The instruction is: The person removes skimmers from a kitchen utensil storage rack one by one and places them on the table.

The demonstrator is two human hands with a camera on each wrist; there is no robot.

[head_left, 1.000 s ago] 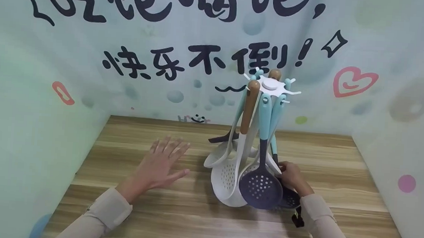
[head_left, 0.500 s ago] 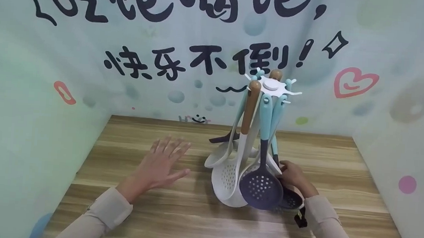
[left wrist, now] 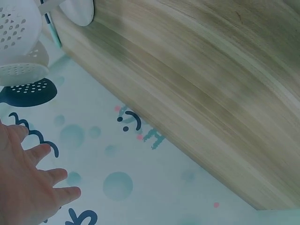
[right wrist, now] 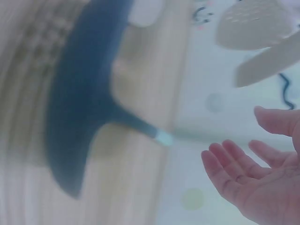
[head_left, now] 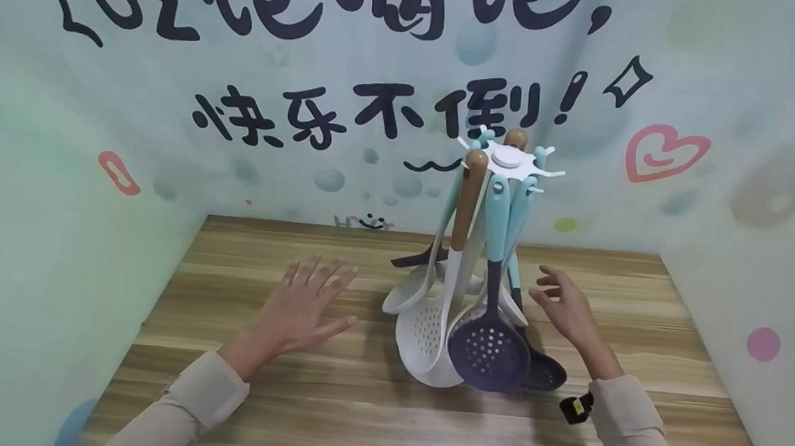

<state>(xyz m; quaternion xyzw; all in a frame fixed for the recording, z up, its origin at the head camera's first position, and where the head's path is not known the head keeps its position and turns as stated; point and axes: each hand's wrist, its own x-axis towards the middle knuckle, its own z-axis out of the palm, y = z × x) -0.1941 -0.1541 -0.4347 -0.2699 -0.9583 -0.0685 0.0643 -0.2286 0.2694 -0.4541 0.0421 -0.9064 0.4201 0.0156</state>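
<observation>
A white hanging rack (head_left: pixel 507 159) stands on the table, loaded with several kitchen utensils. At its front hang a dark skimmer (head_left: pixel 490 355) with a light-blue handle and a white slotted ladle (head_left: pixel 421 333). Low on the right, another dark perforated utensil (head_left: pixel 545 373) hangs partly hidden behind the skimmer. My right hand (head_left: pixel 566 312) is just right of the rack, fingers loosely bent, holding nothing. The right wrist view shows that hand palm up beside a blurred dark utensil head (right wrist: pixel 77 98). To the rack's left, my left hand (head_left: pixel 302 311) is spread flat, palm down.
The wood-grain table (head_left: pixel 272 410) meets a printed backdrop (head_left: pixel 289 173) at its back edge, with pale walls on both sides. A small black device (head_left: pixel 576 408) sits at the right sleeve cuff.
My right hand has come away from the utensils on the rack's right side, moving right and toward the back, and its fingers have loosened. The left hand stays put.
</observation>
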